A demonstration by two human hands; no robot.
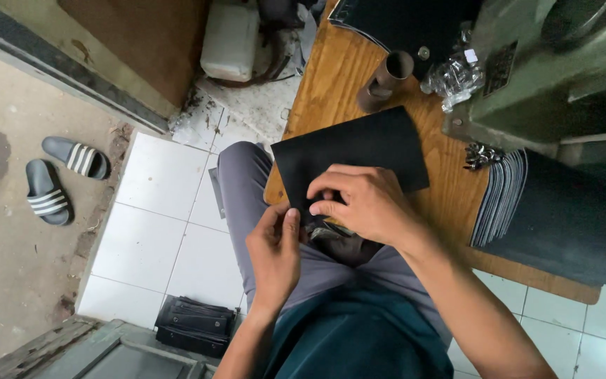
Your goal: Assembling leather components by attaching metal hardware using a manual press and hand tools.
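From the left, my left hand (275, 249) pinches the near corner of the black leather sheet (348, 158), which overhangs the wooden tabletop (331, 84) edge above my lap. My right hand (359, 203) clamps the same edge. It looks thin, floppy and light, best gripped at the edges. A small metal piece under my fingers is mostly hidden.

Soft, even daylight, brightest on white floor tiles (156, 210) at centre left. Dim and murky at upper right. Faint shadows, no glare. Sharp throughout, slight wide-angle bending at edges.
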